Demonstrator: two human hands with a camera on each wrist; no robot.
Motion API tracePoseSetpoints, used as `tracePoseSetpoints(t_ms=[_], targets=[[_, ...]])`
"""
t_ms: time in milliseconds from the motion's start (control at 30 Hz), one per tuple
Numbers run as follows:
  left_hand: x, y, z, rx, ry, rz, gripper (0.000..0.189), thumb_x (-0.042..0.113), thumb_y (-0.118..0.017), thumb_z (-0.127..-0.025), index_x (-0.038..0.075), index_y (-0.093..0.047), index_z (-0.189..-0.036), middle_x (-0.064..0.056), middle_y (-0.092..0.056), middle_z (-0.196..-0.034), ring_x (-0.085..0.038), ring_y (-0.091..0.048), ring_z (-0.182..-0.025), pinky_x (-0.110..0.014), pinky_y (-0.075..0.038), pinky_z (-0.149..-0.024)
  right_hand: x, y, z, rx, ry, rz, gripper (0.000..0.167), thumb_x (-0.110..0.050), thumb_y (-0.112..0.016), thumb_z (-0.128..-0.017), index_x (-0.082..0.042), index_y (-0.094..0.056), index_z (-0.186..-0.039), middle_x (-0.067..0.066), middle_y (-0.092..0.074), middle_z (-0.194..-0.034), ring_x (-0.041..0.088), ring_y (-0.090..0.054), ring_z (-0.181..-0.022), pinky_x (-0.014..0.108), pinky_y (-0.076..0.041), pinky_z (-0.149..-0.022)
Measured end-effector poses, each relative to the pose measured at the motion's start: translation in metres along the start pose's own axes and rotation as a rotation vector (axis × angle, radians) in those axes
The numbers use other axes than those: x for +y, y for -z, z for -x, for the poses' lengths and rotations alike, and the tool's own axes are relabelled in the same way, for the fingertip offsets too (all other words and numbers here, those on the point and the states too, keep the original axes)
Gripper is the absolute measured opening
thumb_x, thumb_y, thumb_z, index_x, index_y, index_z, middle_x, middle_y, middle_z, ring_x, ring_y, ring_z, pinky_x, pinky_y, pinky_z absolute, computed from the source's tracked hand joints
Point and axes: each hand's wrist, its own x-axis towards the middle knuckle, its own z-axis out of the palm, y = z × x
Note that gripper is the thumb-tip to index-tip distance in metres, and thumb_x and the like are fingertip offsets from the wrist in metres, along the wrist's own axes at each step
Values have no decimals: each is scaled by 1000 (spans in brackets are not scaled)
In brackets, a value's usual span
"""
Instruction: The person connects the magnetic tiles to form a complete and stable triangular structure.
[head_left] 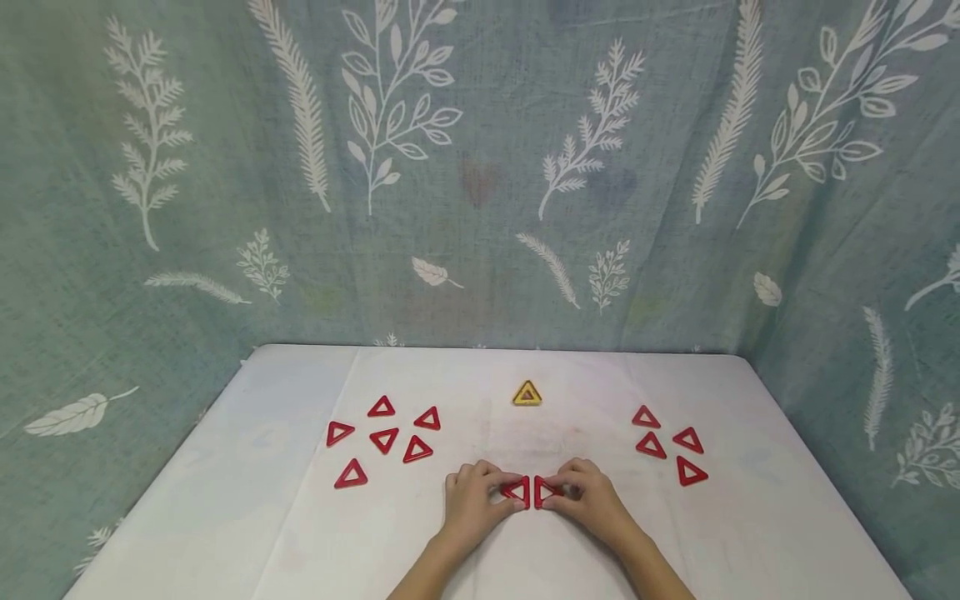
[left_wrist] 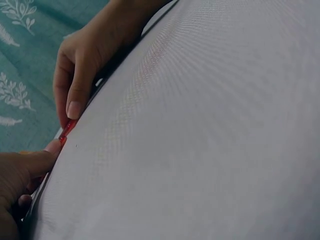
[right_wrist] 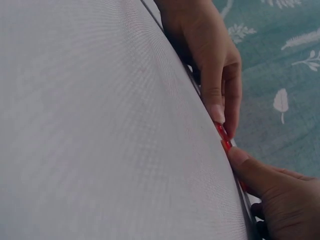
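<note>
Near the front middle of the white table, my left hand [head_left: 471, 500] pinches a red open-centred triangle [head_left: 527, 493] between thumb and fingers. Facing it, my right hand [head_left: 592, 498] pinches a second red triangle [head_left: 537, 493] the same way. The flat sides of the two pieces stand parallel, a narrow gap between them in the head view. Fingers cover the outer corners of both. In the left wrist view, only a red sliver [left_wrist: 63, 141] shows between the hands; the right wrist view also catches a thin red edge [right_wrist: 227, 145].
Several red triangles [head_left: 384, 440] lie spread at the left of the white table [head_left: 300, 533], and several more red triangles [head_left: 651, 446] at the right. A yellow triangle [head_left: 527, 394] lies farther back, near the middle. Leaf-patterned green cloth [head_left: 480, 183] hangs behind and beside the table.
</note>
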Motion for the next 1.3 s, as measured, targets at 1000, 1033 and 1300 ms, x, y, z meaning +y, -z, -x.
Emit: tracePoseSetpoints(t_ms=[1000, 1033, 1300], targets=[[-10, 8, 13, 30, 64, 61, 49, 41, -80, -68, 21, -69, -112, 8, -59, -100, -13, -48, -92, -37, -31, -79, 3, 3, 2, 12, 28, -15, 25, -25, -82, -69, -14, -76, -91, -12, -58, -84, 3, -46, -74, 20, -44, -63], [-13, 11, 14, 32, 77, 59, 49, 40, -81, -67, 21, -69, -111, 8, -59, -100, -13, -48, -92, -37, -31, -79, 3, 4, 1, 5, 17, -21, 26, -25, -82, -69, -15, -76, -92, -12, -58, -84, 3, -46, -74, 20, -44, -64], [-32, 26, 18, 71, 114, 12, 50, 37, -83, -66, 20, -70, -111, 7, -59, -98, -15, -49, -91, -38, -32, -79, 1, 6, 0, -22, -37, -55, 27, -26, -82, -69, -15, -76, -93, -13, -58, -85, 2, -45, -75, 20, -44, -65]])
